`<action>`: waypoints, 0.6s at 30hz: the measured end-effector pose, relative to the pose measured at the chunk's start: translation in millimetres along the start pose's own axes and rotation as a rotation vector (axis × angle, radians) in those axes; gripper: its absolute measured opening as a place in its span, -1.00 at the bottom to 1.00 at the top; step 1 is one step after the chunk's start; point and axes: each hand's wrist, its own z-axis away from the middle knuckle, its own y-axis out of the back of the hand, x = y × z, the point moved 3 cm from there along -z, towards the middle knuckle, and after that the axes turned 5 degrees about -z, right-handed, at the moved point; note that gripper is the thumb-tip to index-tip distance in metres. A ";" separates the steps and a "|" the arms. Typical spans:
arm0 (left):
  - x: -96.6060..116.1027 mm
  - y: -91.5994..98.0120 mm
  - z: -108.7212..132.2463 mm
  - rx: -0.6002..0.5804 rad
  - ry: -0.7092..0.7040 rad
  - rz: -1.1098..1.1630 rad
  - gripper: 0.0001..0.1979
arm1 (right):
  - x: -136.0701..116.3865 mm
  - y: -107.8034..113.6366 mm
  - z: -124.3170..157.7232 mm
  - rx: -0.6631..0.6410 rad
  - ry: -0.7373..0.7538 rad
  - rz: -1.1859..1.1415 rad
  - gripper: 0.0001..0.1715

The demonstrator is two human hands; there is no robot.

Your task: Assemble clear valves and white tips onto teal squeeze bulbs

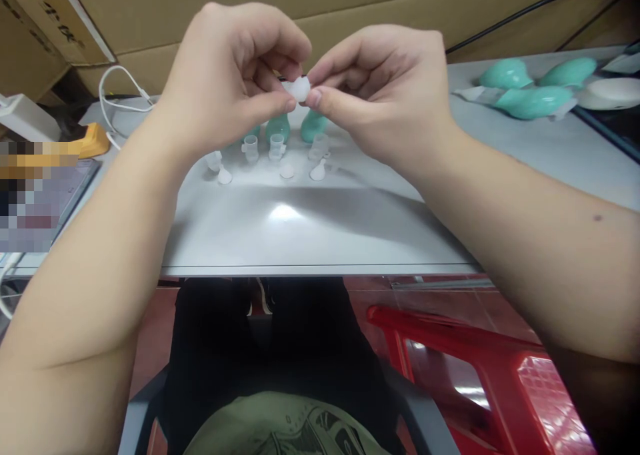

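Note:
Above the table, my left hand (250, 68) and my right hand (375, 88) meet fingertip to fingertip. Between them they pinch a small whitish translucent plastic piece (300, 89); its exact kind is unclear. Both hands are closed on it with thumb and fingers. Below them stand several small clear plastic cups (251, 148) in a row. Small white pieces, one shaped like a tiny funnel (318, 170), lie in front of the cups. Behind the cups are teal rounded objects (277, 128), partly hidden by my hands.
On the right of the table (320, 242) lie several teal egg-shaped objects (535, 102) with clear wrapping, beside a white oval item (610, 94). A white cable (103, 95) and a white box (27, 117) are at the left. Cardboard (370, 15) walls the back. A red stool (450, 348) stands below.

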 end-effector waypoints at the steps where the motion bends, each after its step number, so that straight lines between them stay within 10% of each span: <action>1: 1.8 -2.6 -0.3 -0.021 0.020 -0.002 -0.72 | -1.3 0.2 0.3 0.000 0.011 0.016 -0.67; 18: 13.6 -10.2 -2.2 -0.060 0.136 -0.331 -0.74 | 9.5 -1.0 -3.6 -0.052 -0.038 -0.104 -0.57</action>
